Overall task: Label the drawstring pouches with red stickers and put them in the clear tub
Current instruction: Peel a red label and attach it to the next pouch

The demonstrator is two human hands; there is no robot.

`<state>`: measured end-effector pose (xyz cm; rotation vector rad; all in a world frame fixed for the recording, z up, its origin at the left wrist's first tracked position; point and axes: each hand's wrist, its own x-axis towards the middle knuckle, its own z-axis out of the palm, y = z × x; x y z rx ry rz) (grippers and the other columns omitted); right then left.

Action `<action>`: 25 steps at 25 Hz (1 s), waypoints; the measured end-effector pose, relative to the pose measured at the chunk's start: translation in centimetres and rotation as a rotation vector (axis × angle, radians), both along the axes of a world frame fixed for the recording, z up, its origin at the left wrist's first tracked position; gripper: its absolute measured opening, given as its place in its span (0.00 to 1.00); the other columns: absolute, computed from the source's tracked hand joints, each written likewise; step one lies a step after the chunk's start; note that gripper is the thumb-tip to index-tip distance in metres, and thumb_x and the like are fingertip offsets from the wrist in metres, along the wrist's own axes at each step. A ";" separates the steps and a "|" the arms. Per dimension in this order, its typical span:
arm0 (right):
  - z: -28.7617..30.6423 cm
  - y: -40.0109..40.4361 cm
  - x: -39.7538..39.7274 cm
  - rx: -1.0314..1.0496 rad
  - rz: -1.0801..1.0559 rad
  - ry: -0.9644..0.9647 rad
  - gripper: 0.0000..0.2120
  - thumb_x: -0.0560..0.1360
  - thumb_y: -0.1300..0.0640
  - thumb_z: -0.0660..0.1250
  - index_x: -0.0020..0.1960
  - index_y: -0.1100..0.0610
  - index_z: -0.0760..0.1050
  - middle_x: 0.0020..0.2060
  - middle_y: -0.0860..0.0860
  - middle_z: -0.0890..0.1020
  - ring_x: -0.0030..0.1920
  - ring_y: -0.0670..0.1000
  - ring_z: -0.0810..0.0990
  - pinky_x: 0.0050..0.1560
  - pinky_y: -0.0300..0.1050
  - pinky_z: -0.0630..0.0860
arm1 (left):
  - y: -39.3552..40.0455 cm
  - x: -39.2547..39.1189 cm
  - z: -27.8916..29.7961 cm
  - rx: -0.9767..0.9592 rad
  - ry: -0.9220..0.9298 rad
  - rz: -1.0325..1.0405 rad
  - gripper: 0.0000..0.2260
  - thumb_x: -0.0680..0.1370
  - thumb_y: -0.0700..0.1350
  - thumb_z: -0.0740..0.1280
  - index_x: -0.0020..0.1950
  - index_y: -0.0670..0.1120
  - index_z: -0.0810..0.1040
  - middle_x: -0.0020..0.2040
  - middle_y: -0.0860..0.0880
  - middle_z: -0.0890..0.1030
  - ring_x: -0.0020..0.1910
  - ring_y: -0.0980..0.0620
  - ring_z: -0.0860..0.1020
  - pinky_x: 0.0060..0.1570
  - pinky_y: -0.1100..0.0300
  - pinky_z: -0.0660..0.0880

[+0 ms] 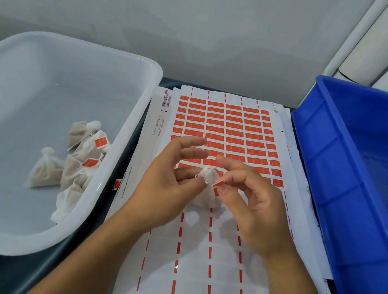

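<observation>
On the worktop (86,251), the clear tub (126,121) holds several labelled pouches (half the sheet (228,131) remains); left hand (170,181) pinches a pouch (207,186), right hand (253,201) a sticker (218,183).

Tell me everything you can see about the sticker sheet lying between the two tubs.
The sticker sheet is white backing paper lying flat on a stack of similar sheets, between the clear tub and the blue bin. Its far half still carries rows of small red rectangular stickers; the near half is peeled, leaving only red dashes. A barcode sits at its far left corner. Both hands work above its middle.
</observation>
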<state>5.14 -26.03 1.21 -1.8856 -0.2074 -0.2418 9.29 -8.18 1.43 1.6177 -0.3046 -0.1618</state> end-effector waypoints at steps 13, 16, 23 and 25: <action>0.2 -1.0 0.5 0.041 -0.330 0.106 0.05 0.79 0.46 0.68 0.55 0.40 0.75 0.46 0.33 0.83 0.46 0.42 0.85 0.39 0.28 0.78 | -0.2 0.0 -0.2 0.040 -0.018 0.011 0.23 0.75 0.42 0.77 0.63 0.61 0.74 0.54 0.60 0.84 0.55 0.57 0.83 0.51 0.66 0.80; 0.3 -1.0 0.6 0.117 -0.302 0.160 0.08 0.82 0.52 0.66 0.55 0.38 0.72 0.46 0.37 0.83 0.43 0.46 0.85 0.39 0.33 0.81 | -0.4 -0.1 -0.1 0.058 -0.051 0.057 0.22 0.74 0.44 0.78 0.63 0.60 0.75 0.53 0.61 0.84 0.53 0.57 0.84 0.49 0.67 0.80; 0.5 0.9 -0.6 -0.245 -0.243 -0.198 0.06 0.78 0.51 0.69 0.54 0.48 0.80 0.51 0.41 0.81 0.51 0.41 0.81 0.50 0.26 0.76 | -0.4 -0.4 0.0 -0.001 -0.110 0.114 0.20 0.73 0.42 0.78 0.62 0.53 0.77 0.51 0.56 0.84 0.49 0.53 0.85 0.47 0.65 0.81; 0.4 1.7 -0.7 -0.303 -0.256 -0.224 0.12 0.76 0.47 0.71 0.55 0.52 0.81 0.51 0.44 0.81 0.47 0.41 0.81 0.49 0.26 0.76 | -0.5 -0.4 0.0 0.010 -0.134 0.119 0.20 0.73 0.43 0.79 0.62 0.54 0.77 0.52 0.57 0.84 0.50 0.54 0.85 0.47 0.66 0.81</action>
